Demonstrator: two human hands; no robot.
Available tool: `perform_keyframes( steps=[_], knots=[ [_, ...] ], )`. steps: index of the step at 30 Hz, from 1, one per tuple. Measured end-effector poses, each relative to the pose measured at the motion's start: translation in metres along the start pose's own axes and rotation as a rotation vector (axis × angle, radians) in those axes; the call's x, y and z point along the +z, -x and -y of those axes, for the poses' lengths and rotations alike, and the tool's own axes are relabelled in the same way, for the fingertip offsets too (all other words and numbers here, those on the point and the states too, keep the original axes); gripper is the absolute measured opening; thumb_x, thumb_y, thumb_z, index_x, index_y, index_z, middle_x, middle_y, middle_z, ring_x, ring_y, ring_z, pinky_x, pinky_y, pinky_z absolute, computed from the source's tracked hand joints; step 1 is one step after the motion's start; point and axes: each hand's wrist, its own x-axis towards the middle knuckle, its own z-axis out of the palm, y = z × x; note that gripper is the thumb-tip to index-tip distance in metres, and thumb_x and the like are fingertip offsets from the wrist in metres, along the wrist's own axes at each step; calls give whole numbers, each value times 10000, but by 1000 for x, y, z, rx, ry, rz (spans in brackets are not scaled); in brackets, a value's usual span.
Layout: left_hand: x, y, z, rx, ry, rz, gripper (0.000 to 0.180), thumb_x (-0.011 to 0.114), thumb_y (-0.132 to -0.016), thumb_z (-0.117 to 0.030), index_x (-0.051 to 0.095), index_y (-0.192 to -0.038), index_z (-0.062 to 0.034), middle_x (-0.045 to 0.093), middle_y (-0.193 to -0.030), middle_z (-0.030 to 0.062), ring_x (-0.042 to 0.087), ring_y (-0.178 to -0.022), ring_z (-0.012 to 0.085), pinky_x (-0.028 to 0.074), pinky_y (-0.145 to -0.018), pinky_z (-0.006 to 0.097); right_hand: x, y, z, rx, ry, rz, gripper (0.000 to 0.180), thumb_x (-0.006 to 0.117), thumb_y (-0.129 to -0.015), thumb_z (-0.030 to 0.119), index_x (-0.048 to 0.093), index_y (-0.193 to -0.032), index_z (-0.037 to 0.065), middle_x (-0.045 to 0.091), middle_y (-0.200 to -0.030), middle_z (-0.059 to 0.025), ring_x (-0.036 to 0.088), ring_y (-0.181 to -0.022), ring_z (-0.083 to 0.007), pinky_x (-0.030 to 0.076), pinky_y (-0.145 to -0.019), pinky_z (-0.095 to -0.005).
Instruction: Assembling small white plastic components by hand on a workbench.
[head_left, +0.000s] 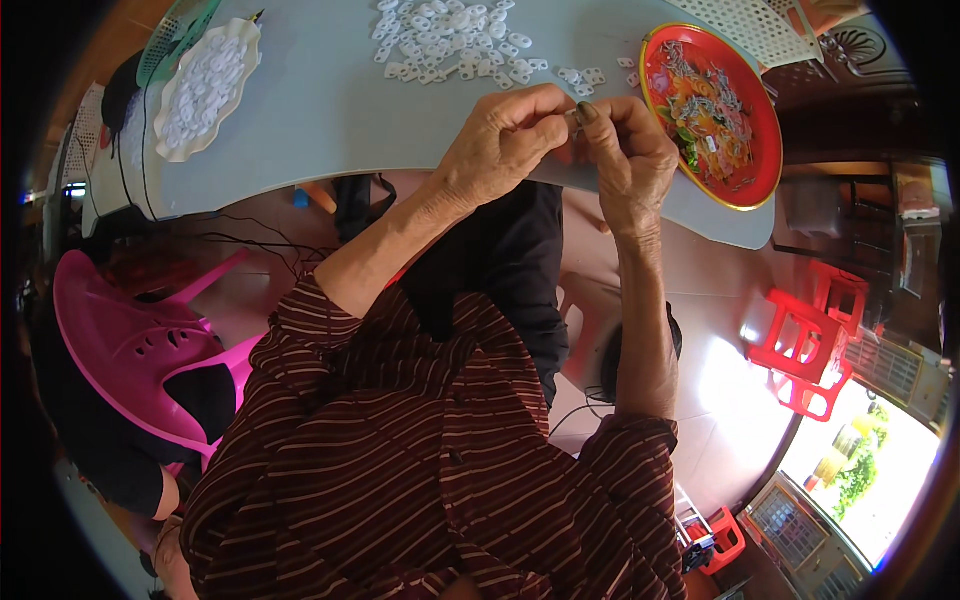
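Observation:
My left hand and my right hand meet over the near edge of the grey table. Thumb and fingers of each are pinched together, tip to tip. Whatever small thing they hold is mostly hidden between the fingertips. Just beyond my hands lies a spread of small white plastic pieces with holes. A few more white pieces lie close to my right fingers. To the right stands a round red tray with a gold rim, holding many small silvery bits over a coloured pattern.
At the left, a cream scalloped tray is heaped with similar white pieces, beside a green basket. A white perforated basket sits at the far right. A pink chair and red stools stand around. Another person sits at left.

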Motion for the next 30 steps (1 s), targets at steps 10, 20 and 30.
perform_keyframes(
  steps=[10,20,30],
  knots=[
    [-3,0,1,-70,7,-14,172,522,-865,-144,592,-815,5,588,-658,3,468,-614,52,398,-565,221,1,-1,6,18,-82,46,161,615,-895,148,610,-904,-12,580,-709,-4,503,-632,-53,406,-571,-188],
    [-2,-1,-4,-28,-2,-5,155,509,-878,-113,590,-837,12,594,-691,0,460,-619,45,393,-561,213,-1,0,6,81,0,-2,143,664,-853,116,629,-872,-21,639,-778,-31,534,-639,-64,428,-578,-193],
    [-1,0,6,-14,58,-40,151,519,-906,-131,588,-867,-2,574,-681,-20,428,-606,32,367,-540,199,-5,-3,0,36,-157,78,118,644,-858,66,633,-936,-22,637,-831,-29,560,-753,-77,454,-682,-209]
  ],
)
